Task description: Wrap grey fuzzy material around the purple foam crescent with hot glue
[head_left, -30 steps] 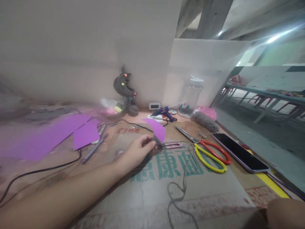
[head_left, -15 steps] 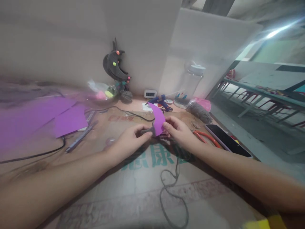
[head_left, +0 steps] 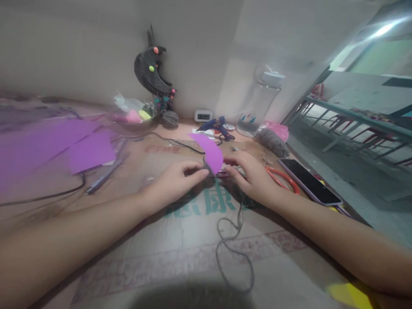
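Observation:
Between my hands stands a purple paper crescent (head_left: 210, 152), with grey yarn (head_left: 209, 166) wrapped about its lower end. My left hand (head_left: 189, 174) pinches that lower end between thumb and fingers. At the crescent's right edge, my right hand (head_left: 243, 171) has its thumb and forefinger apart, with nothing plainly held; its other fingers are partly hidden. A loose grey strand (head_left: 220, 253) trails from beneath the right hand toward me over the printed cardboard (head_left: 154, 253).
Purple sheets (head_left: 92, 152) and a pen-like tool (head_left: 104, 178) lie left. Behind are a yarn-wrapped crescent (head_left: 149, 71), small clock (head_left: 203, 115), glue gun (head_left: 219, 126), clear bottle (head_left: 262, 98) and yarn skein (head_left: 272, 141). Orange-handled scissors (head_left: 283, 178) and a phone (head_left: 310, 182) lie right.
My right thumb and forefinger have come off the paper crescent and moved slightly right. The crescent now leans further left in my left hand. The camera view has shifted slightly.

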A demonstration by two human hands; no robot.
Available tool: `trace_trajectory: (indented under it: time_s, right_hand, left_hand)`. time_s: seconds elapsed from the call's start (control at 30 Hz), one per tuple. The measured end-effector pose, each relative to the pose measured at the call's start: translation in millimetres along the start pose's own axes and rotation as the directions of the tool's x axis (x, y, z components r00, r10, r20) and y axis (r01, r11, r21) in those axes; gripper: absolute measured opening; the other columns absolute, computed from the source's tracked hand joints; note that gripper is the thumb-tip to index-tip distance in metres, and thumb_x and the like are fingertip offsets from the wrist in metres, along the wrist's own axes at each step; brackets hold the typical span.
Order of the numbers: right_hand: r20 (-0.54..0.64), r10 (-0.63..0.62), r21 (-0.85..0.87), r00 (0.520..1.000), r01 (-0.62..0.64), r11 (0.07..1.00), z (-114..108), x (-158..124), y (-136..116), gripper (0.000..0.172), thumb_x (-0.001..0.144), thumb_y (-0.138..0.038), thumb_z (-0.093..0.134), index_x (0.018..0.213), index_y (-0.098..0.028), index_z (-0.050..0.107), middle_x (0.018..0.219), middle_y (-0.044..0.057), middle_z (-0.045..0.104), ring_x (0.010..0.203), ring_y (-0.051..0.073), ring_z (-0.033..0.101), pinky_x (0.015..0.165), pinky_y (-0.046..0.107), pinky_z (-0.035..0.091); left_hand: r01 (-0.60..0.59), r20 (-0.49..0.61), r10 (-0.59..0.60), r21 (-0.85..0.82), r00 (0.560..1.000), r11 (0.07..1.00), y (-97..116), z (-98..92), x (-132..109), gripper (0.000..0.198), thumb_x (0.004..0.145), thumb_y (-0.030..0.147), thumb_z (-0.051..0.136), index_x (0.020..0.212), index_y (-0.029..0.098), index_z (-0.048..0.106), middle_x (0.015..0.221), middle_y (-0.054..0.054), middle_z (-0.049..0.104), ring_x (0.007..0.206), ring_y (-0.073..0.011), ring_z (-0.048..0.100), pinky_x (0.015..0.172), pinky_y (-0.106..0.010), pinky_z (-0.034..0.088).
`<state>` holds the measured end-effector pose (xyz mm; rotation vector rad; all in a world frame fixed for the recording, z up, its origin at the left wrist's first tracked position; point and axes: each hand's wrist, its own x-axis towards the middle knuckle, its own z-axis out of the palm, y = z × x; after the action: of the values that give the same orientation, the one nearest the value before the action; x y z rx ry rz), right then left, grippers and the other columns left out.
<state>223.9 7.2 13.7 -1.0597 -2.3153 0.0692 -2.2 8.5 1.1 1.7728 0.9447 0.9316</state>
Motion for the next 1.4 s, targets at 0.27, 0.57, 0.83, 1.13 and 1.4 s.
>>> trace_trajectory:
  time_s: [0.27, 0.57, 0.83, 1.13, 1.4]
  right_hand:
    - [0.213, -0.142, -0.205, 0.967, 0.186, 0.961, 12.5, -0.8, 9.2, 0.023, 0.094, -0.028, 0.056, 0.110, -0.015, 0.067, 0.094, 0.010, 0.067, 0.087, 0.023, 0.061, 0.078, 0.036, 0.049]
    - [0.058, -0.234, -0.231, 0.971, 0.241, 0.943, 5.8, -4.3, -0.9, 0.023, 0.095, -0.014, 0.040, 0.101, -0.014, 0.063, 0.083, 0.009, 0.067, 0.078, 0.021, 0.060, 0.072, 0.034, 0.048]
    - [-0.061, -0.241, -0.075, 0.969, 0.236, 0.969, 0.3, -10.6, -9.2, 0.034, 0.101, -0.030, 0.032, 0.120, -0.013, 0.055, 0.086, 0.008, 0.059, 0.077, 0.020, 0.056, 0.066, 0.032, 0.047]
    - [-0.023, -0.149, -0.161, 0.989, 0.144, 0.976, 6.4, -4.8, -1.6, 0.034, 0.101, -0.033, 0.038, 0.115, -0.011, 0.060, 0.087, 0.009, 0.063, 0.079, 0.021, 0.057, 0.068, 0.031, 0.045]
    - [-0.039, -0.189, -0.231, 0.981, 0.175, 0.957, 8.3, -4.7, -2.4, 0.031, 0.100, -0.030, 0.039, 0.108, -0.011, 0.063, 0.082, 0.008, 0.063, 0.075, 0.020, 0.056, 0.065, 0.029, 0.043]
  left_hand:
    - [0.053, -0.044, -0.052, 0.014, 0.998, 0.998, -3.5, -2.1, 3.4, 0.025, 0.088, 0.039, 0.055, 0.077, 0.018, 0.061, 0.072, 0.002, 0.055, 0.068, -0.0145, 0.049, 0.063, -0.025, 0.036]
    - [0.073, -0.060, -0.071, 0.025, 0.996, 0.997, -1.0, -1.8, 2.8, 0.025, 0.088, 0.040, 0.054, 0.078, 0.018, 0.058, 0.072, 0.002, 0.055, 0.069, -0.0143, 0.049, 0.064, -0.026, 0.038]
    - [0.103, -0.037, -0.102, 0.018, 0.994, 0.995, 2.6, -0.8, 1.5, 0.025, 0.088, 0.041, 0.055, 0.081, 0.018, 0.062, 0.069, 0.002, 0.056, 0.062, -0.0121, 0.048, 0.056, -0.024, 0.036]
    - [0.038, -0.002, -0.038, 0.128, 0.999, 0.991, -0.2, -1.8, 0.3, 0.025, 0.088, 0.039, 0.055, 0.080, 0.018, 0.066, 0.071, 0.002, 0.062, 0.063, -0.0123, 0.052, 0.056, -0.024, 0.038]
    - [0.040, 0.050, -0.044, 0.091, 0.998, 0.995, 0.3, -0.5, -2.2, 0.022, 0.087, 0.036, 0.059, 0.079, 0.019, 0.070, 0.069, 0.001, 0.064, 0.061, -0.0125, 0.054, 0.056, -0.024, 0.039]
